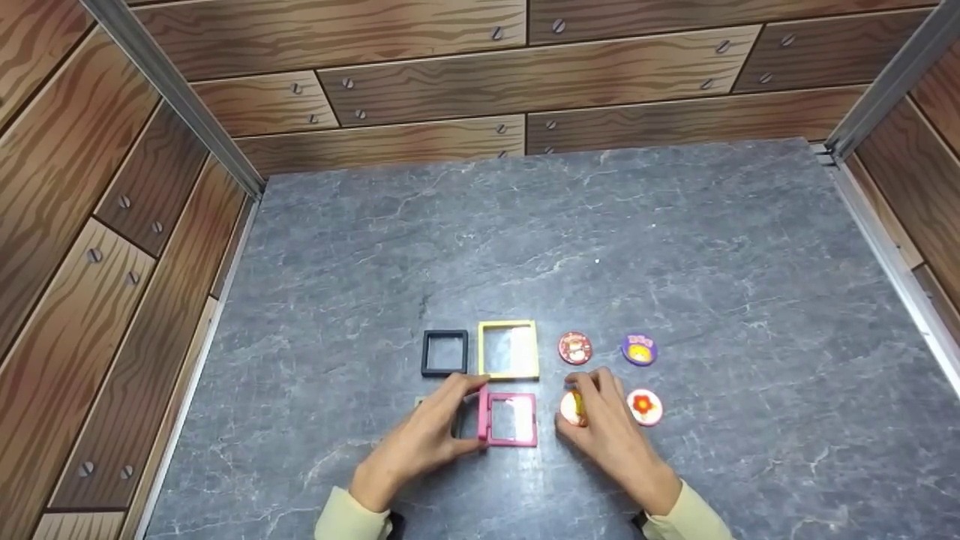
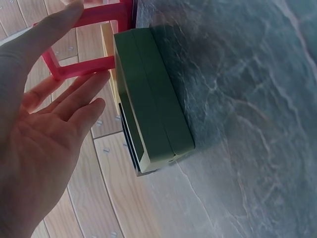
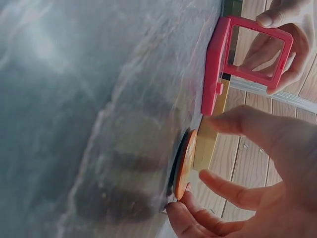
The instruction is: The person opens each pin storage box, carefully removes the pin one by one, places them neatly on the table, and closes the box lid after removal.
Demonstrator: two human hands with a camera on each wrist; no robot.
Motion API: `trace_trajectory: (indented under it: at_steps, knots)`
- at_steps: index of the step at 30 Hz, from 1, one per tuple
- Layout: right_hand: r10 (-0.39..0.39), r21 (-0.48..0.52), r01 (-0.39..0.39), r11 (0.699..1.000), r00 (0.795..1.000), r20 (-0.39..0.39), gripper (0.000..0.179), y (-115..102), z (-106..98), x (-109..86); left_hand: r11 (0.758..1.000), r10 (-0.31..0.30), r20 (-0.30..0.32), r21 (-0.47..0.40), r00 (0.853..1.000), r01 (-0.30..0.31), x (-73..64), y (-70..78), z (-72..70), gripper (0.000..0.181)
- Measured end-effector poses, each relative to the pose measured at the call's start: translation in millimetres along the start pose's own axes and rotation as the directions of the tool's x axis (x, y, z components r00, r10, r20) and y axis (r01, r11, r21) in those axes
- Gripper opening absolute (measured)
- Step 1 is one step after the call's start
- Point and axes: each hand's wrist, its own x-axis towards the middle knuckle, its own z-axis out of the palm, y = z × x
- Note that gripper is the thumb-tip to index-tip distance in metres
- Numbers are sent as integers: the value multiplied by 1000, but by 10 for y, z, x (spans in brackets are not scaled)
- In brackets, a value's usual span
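My left hand (image 1: 416,446) grips the raised half of a hinged pink display frame (image 1: 513,442), thumb and fingers on opposite edges. The frame's other half, with a clear window, lies flat on the table. Over a round badge with a yellow and orange picture (image 1: 570,411) is my right hand (image 1: 611,427). In the right wrist view the badge (image 3: 186,166) lies on the table. Fingertips are at its far edge, while the thumb (image 3: 233,120) stands apart from it. A green frame (image 2: 153,99) stands beside my left hand, mostly hidden in the head view.
Behind the pink frame lie a black square frame (image 1: 425,354) and a larger yellow frame (image 1: 536,349). Around my right hand lie a red badge (image 1: 575,349), a purple badge (image 1: 640,349) and a white badge with a red flower (image 1: 644,406). Wood-patterned walls (image 1: 420,82) enclose the grey table (image 1: 465,240).
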Motion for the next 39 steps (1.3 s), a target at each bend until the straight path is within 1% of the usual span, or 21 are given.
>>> trace_trajectory:
  at_steps: [6,9,12,18,23,27,31,36,39]
  knots:
    - [-15,48,15,999,1000,-14,17,-93,6,29,999,6,7,37,1000,-6,34,42,13,84]
    - [-36,61,37,997,999,-17,14,-144,18,42,999,-1,15,49,1000,0,46,56,30,86]
    - [-54,73,55,996,998,-22,13,-192,37,51,998,-11,24,67,1000,10,55,68,48,88]
    - [-64,101,64,993,998,0,10,-285,79,78,994,-26,20,103,999,24,56,79,77,88]
    - [-84,105,82,991,996,14,10,-343,98,97,994,-19,11,110,1000,18,50,69,100,92]
    - [-74,142,66,988,996,52,10,-376,95,118,993,-5,-1,121,1000,5,54,62,112,90]
    - [-72,162,56,985,993,89,13,-394,93,138,994,3,-8,114,1000,-2,63,57,129,84]
    - [-60,180,43,983,994,90,14,-405,98,163,994,-2,-7,111,1000,2,74,67,141,81]
    - [-60,207,38,978,993,99,14,-405,110,178,993,-7,-5,118,1000,8,76,79,145,81]
